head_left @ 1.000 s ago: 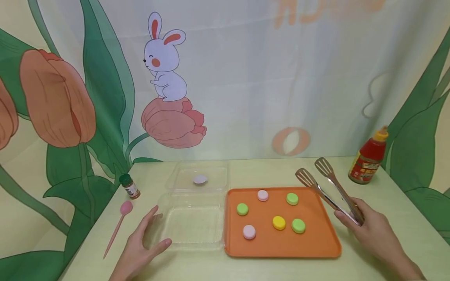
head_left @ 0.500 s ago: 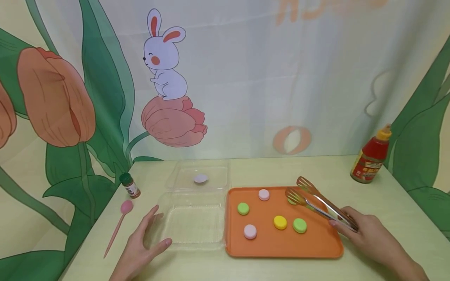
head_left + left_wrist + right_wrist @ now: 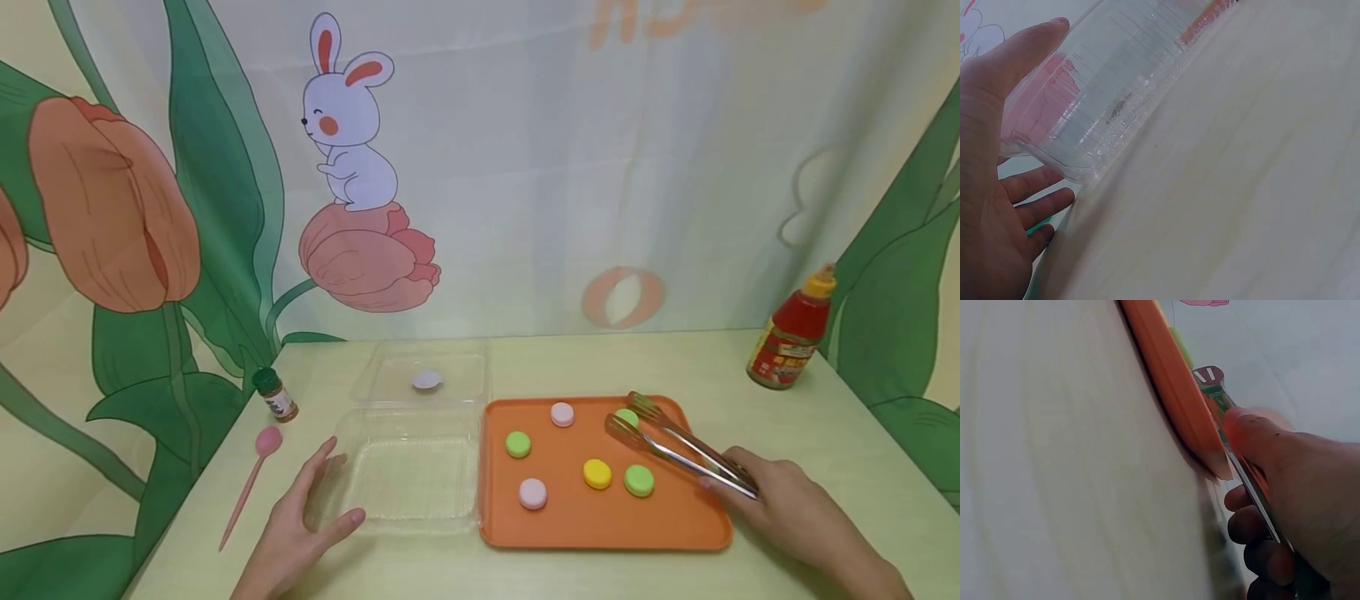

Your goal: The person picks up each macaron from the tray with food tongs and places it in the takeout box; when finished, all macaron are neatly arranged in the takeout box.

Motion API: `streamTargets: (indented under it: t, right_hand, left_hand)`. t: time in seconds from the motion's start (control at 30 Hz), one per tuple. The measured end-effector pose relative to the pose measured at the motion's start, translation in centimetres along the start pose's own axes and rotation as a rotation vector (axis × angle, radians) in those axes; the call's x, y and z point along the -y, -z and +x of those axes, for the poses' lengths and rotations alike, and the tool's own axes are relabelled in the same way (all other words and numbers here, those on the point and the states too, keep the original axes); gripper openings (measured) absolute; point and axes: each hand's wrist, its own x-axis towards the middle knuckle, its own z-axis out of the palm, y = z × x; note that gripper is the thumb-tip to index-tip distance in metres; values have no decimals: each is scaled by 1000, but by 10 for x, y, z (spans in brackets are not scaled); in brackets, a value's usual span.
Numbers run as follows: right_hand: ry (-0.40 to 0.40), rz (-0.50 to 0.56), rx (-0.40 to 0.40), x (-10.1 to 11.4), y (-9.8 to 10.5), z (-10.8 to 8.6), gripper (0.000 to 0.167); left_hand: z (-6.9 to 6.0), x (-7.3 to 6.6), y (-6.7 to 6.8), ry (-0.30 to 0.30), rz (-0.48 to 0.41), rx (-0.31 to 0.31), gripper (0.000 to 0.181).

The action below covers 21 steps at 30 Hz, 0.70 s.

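Observation:
My right hand (image 3: 787,508) grips metal tongs (image 3: 675,456) with slotted ends; the right wrist view shows its fingers curled round the handles. The tongs' spread ends are low over the orange tray (image 3: 607,529), on either side of the back-right green macaron (image 3: 627,417). Also on the tray are a yellow macaron (image 3: 597,473), two pink ones and two more green ones. My left hand (image 3: 288,521) lies at the left side of a clear plastic box (image 3: 412,483), its thumb and fingers apart. In the left wrist view, the fingers stay loose beside the box corner.
Behind the box lies its clear lid (image 3: 382,379) with a pale oval spot. A green-capped spice jar (image 3: 277,396) and a pink spoon (image 3: 258,471) are at the left. A red sauce bottle (image 3: 793,333) stands at the back right, before a printed curtain.
My right hand has brought the tongs left and down, from above the tray's back-right corner to around the green macaron. My left hand has stayed by the box.

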Motion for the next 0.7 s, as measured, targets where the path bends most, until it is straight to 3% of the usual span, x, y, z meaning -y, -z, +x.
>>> streamTargets:
  t: [0.33,0.7]
  right_hand:
    - [26,-20,-24,0,-3,-2,36]
    - [-6,-85,-7,0,2,1,42]
  left_hand:
    - [0,-2,0,21,7,12,104]
    - [1,-4,0,50,17,22,105]
